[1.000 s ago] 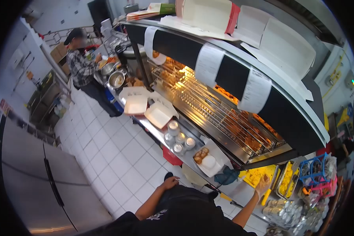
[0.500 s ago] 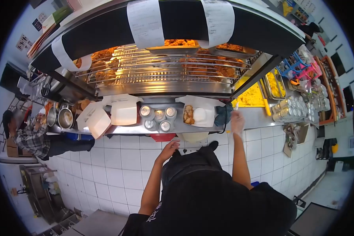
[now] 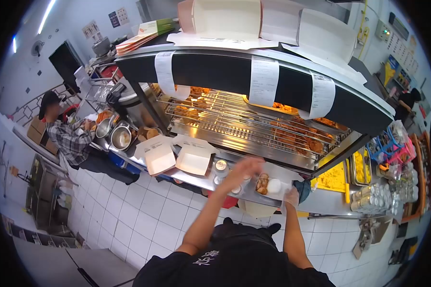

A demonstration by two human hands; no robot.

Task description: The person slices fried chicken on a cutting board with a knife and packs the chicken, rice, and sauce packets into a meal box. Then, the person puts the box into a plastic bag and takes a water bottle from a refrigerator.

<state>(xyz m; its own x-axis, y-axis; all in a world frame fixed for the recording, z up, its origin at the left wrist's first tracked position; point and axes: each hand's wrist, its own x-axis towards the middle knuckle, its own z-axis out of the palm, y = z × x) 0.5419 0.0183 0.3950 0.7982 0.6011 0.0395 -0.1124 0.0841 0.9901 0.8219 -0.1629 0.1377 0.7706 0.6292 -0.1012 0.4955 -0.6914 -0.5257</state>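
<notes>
My left hand [image 3: 246, 172] has come up from beside my lap to reach over the desk [image 3: 208, 183], and my right hand [image 3: 290, 197] has moved from near the yellow cutting board [image 3: 334, 178] to the open meal box [image 3: 283, 173].

My left forearm slants up and inward, the bare hand raised above the cans [image 3: 221, 165], its blurred fingers loosely spread and grasping nothing I can see. My right arm goes nearly straight out, the hand in a clear glove at the box's near right corner, seemingly touching it; I can't tell whether those fingers are clenched on it.

The box lies on the desk between my hands, with browned chicken pieces [image 3: 262, 183] beside white rice [image 3: 274, 186]. A dark teal cloth [image 3: 302, 190] bunches just beside my gloved hand. Left of the cans, two empty takeaway boxes [image 3: 177, 159] stand open. Behind them all is the heated display cabinet [image 3: 239, 122], fried food on its racks. A co-worker in a checked shirt [image 3: 71, 141] stands farther left, near the metal pots [image 3: 121, 137].
</notes>
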